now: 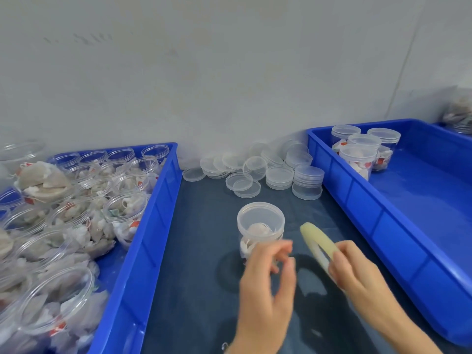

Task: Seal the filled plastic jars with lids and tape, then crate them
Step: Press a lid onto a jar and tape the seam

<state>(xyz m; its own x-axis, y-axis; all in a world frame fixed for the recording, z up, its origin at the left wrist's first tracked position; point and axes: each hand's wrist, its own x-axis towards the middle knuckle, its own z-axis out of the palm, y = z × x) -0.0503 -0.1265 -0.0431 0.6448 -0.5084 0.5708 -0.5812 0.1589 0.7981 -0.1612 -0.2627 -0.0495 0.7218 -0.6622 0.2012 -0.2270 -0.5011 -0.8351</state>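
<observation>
A clear plastic jar (260, 221) filled with white sachets stands on the dark blue mat, a clear lid on top. My left hand (265, 290) hovers just in front of it, blurred, with fingers loosely curled and thumb apart; I see nothing held in it. My right hand (355, 272) grips a pale yellow tape roll (316, 241) on edge, just right of the jar. A blue crate (357, 200) on the right holds several lidded jars (362, 149) in its far corner.
A blue crate (153, 226) on the left is packed with several open filled jars (76, 213). Loose clear lids (255, 172), some stacked, lie at the back of the mat against the grey wall. Another blue crate shows at the far right edge.
</observation>
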